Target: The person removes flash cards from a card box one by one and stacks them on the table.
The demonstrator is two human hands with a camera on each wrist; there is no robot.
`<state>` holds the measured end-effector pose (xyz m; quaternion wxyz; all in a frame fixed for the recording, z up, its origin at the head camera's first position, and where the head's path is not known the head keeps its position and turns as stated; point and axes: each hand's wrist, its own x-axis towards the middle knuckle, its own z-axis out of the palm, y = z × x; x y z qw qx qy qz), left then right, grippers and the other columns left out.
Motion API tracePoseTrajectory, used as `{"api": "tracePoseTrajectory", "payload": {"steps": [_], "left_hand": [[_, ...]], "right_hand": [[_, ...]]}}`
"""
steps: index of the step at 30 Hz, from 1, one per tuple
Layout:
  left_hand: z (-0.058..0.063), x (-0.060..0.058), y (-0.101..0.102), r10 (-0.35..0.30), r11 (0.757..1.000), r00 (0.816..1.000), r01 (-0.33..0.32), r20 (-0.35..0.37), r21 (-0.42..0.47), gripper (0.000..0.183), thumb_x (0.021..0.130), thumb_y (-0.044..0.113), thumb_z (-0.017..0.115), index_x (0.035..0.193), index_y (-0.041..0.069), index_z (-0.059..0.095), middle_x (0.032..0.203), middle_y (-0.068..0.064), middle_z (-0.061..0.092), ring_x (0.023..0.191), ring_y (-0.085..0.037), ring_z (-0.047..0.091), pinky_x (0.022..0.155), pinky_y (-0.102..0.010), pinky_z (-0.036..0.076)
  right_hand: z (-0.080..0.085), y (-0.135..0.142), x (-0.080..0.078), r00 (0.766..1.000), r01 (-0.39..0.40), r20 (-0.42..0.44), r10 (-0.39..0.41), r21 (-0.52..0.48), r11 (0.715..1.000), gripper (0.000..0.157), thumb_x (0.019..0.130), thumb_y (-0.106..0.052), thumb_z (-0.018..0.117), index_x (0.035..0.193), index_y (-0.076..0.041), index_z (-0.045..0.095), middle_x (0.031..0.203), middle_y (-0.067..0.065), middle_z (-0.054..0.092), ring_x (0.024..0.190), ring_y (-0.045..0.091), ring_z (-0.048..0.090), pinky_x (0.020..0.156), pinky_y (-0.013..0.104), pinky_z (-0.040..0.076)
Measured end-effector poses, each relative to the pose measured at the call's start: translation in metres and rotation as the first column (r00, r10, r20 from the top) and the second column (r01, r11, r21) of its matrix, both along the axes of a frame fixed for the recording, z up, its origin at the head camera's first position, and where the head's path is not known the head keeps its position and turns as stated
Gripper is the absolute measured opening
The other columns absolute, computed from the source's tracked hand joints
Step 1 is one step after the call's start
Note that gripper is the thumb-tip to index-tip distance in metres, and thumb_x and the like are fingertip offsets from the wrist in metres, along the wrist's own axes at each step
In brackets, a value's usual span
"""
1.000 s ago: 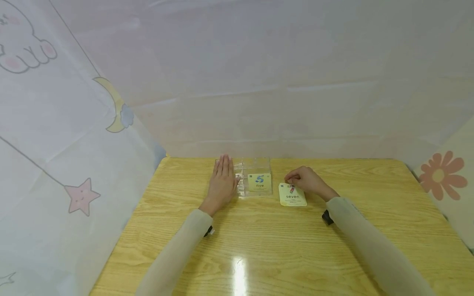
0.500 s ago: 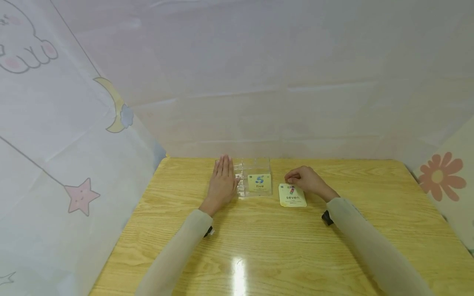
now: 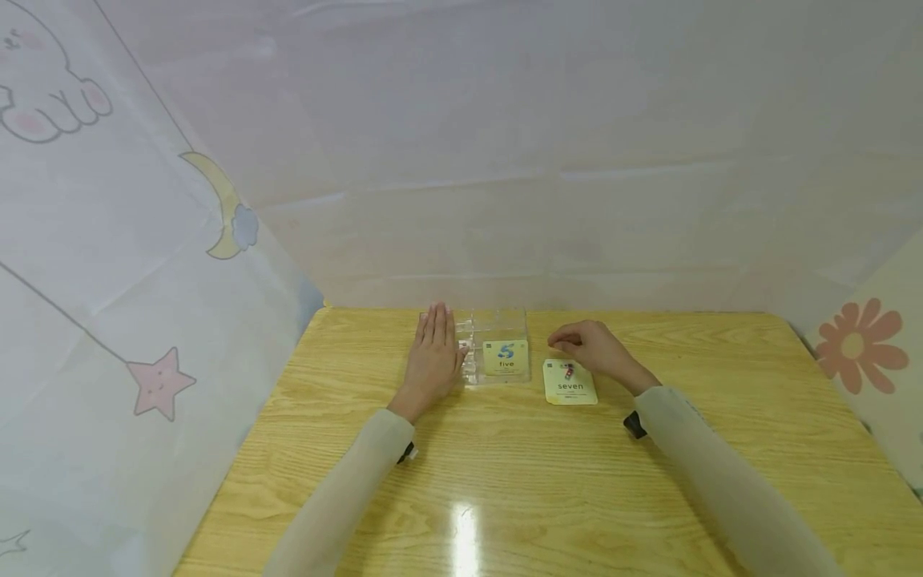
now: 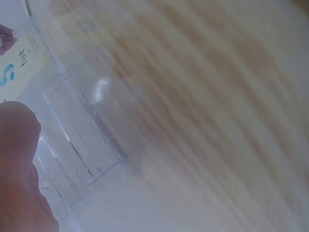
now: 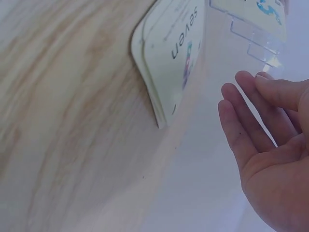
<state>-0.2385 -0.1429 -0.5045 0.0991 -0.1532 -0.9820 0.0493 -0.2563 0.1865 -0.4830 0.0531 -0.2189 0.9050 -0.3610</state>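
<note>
My left hand (image 3: 431, 362) lies with straight fingers on the left part of a clear plastic stepped holder (image 3: 505, 320). In the left wrist view only part of that hand (image 4: 19, 169) shows, over the ridged holder (image 4: 72, 140). A yellow card (image 3: 505, 358) with a blue 5 and the word "five" stands in the holder, right of the thumb. My right hand (image 3: 594, 351) hovers just beyond a small stack of cards topped by a "seven" card (image 3: 570, 382). In the right wrist view its fingers (image 5: 236, 130) are loosely bent, the thumb close to the index finger, nothing held.
All of it is on a wood-grain table (image 3: 476, 465). A pale cloth backdrop (image 3: 505, 200) rises right behind the table's far edge, with printed side panels at left and right. The holder is close to that far edge.
My right hand has come away from the top edge of the "seven" cards, moving slightly up and to the left. The left hand and the holder have stayed put.
</note>
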Motion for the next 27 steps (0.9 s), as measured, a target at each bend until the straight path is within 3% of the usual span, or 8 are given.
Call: {"api": "tracePoseTrajectory", "payload": {"steps": [6, 13, 23, 26, 27], "left_hand": [[0.0, 0.001, 0.0, -0.001, 1.0, 1.0, 0.001, 0.0, 0.003, 0.074, 0.115, 0.043, 0.033, 0.166, -0.006, 0.012, 0.175, -0.024, -0.004, 0.166, -0.038, 0.002, 0.137, -0.049, 0.006], [0.002, 0.001, -0.001, -0.001, 1.0, 1.0, 0.001, -0.001, 0.005, 0.074, 0.114, 0.043, 0.034, 0.166, -0.006, 0.012, 0.175, -0.024, -0.004, 0.166, -0.039, 0.005, 0.137, -0.049, 0.005], [-0.001, -0.001, -0.001, 0.0, 1.0, 1.0, 0.0, -0.013, -0.013, 0.074, 0.114, 0.044, 0.033, 0.166, -0.006, 0.014, 0.176, -0.024, -0.003, 0.166, -0.039, 0.009, 0.137, -0.049, 0.007], [-0.001, -0.001, -0.001, -0.001, 1.0, 1.0, 0.0, -0.014, -0.016, 0.074, 0.114, 0.044, 0.033, 0.166, -0.006, 0.013, 0.176, -0.024, -0.003, 0.166, -0.039, 0.008, 0.137, -0.049, 0.007], [-0.001, -0.001, -0.001, 0.0, 1.0, 1.0, 0.0, -0.015, -0.018, 0.074, 0.114, 0.044, 0.033, 0.166, -0.006, 0.013, 0.176, -0.025, -0.003, 0.166, -0.039, 0.008, 0.137, -0.049, 0.006]], "right_hand": [[0.007, -0.006, 0.007, 1.0, -0.003, -0.023, 0.003, 0.012, 1.0, 0.031, 0.105, -0.012, 0.063, 0.132, 0.0, 0.071, 0.129, 0.02, 0.075, 0.115, 0.036, 0.074, 0.095, 0.05, 0.063], [0.017, -0.014, 0.017, 1.0, -0.018, 0.001, 0.018, 0.005, 1.0, 0.041, 0.105, -0.013, 0.063, 0.143, 0.001, 0.062, 0.142, 0.024, 0.067, 0.126, 0.042, 0.068, 0.102, 0.055, 0.059], [0.027, -0.022, 0.024, 0.997, -0.017, -0.078, 0.019, 0.033, 0.999, 0.046, 0.103, -0.017, 0.068, 0.146, -0.002, 0.061, 0.149, 0.019, 0.063, 0.127, 0.045, 0.066, 0.105, 0.057, 0.057], [0.029, -0.024, 0.026, 0.995, -0.017, -0.099, 0.021, 0.039, 0.999, 0.046, 0.103, -0.016, 0.068, 0.146, -0.002, 0.061, 0.149, 0.019, 0.063, 0.127, 0.046, 0.066, 0.101, 0.054, 0.059], [0.029, -0.025, 0.026, 0.994, -0.019, -0.104, 0.023, 0.039, 0.999, 0.046, 0.103, -0.016, 0.068, 0.146, -0.002, 0.061, 0.148, 0.019, 0.063, 0.126, 0.047, 0.066, 0.094, 0.052, 0.062]]}}
